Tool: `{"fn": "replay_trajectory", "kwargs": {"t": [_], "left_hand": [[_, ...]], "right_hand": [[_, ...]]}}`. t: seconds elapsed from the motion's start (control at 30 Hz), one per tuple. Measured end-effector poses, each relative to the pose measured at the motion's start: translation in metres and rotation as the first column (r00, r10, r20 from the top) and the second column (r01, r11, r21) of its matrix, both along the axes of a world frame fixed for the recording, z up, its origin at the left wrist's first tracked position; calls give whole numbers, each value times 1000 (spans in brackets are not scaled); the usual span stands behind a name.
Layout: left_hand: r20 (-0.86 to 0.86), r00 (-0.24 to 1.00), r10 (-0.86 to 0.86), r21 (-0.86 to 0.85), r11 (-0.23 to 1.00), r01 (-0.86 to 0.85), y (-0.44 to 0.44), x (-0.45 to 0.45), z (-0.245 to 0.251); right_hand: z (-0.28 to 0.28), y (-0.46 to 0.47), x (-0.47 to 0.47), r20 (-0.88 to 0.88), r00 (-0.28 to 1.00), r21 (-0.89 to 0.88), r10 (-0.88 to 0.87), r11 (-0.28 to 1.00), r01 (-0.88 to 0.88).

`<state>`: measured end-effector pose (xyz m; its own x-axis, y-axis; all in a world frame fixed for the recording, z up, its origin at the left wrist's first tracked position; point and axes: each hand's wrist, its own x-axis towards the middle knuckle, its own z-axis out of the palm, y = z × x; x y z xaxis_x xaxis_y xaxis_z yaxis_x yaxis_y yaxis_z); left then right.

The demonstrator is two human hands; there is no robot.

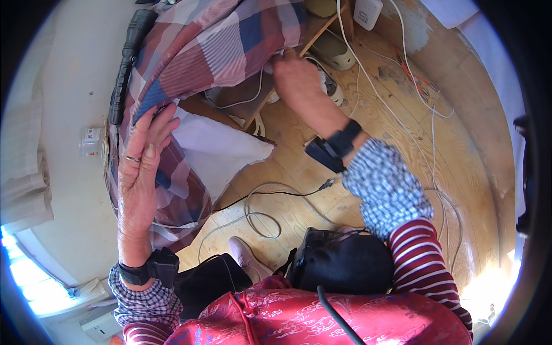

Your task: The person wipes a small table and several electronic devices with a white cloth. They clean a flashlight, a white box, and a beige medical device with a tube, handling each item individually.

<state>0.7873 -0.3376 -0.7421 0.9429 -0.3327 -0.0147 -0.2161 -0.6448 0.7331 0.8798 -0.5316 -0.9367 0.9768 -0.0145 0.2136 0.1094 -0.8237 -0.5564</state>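
Note:
A plaid cloth (207, 51) in maroon, blue and white drapes over the furniture before me. My right hand (297, 77) is at its lower right edge and seems to pinch the hem; the fingertips are partly hidden and slightly blurred. My left hand (142, 164) is raised at the cloth's left part, fingers extended and nothing held in them, the tips near a blue square. Below the hem a white piece of cloth (220, 140) hangs towards the floor, between my hands. A thin white cable (241, 105) loops under the hem near my right hand.
A black flashlight (125, 64) lies along the cloth's left edge. Shoes (334, 54) stand under and beside a wooden shelf (261, 105). Grey cable (263, 213) and a black plug (327, 184) lie on the wood floor (302, 220). White cables (379, 97) hang at right below a white box (367, 13).

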Motion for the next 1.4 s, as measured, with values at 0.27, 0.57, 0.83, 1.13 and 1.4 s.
{"fn": "replay_trajectory", "kwargs": {"t": [0.27, 0.57, 0.83, 1.13, 1.4], "left_hand": [[-6, 1000, 21, -97, 995, -22, 10, 1, 0], [1, 1000, -25, -72, 997, 25, 12, 1, -3], [100, 995, 27, -233, 972, -3, 5, -1, -10], [34, 991, -130, 242, 963, 118, 18, -1, -11], [130, 991, -6, -198, 980, 32, 2, 12, -15]], "right_hand": [[-8, 77, 20, -248, 904, 141, 348, 936, -322], [-18, 74, 26, -38, 830, 412, 557, 765, -495], [-4, -50, 35, -285, 957, 128, 54, 992, -18], [-53, -77, 87, 89, 886, 711, -454, 652, 263], [-50, -69, -13, -45, 999, 395, -31, 918, 46]]}}
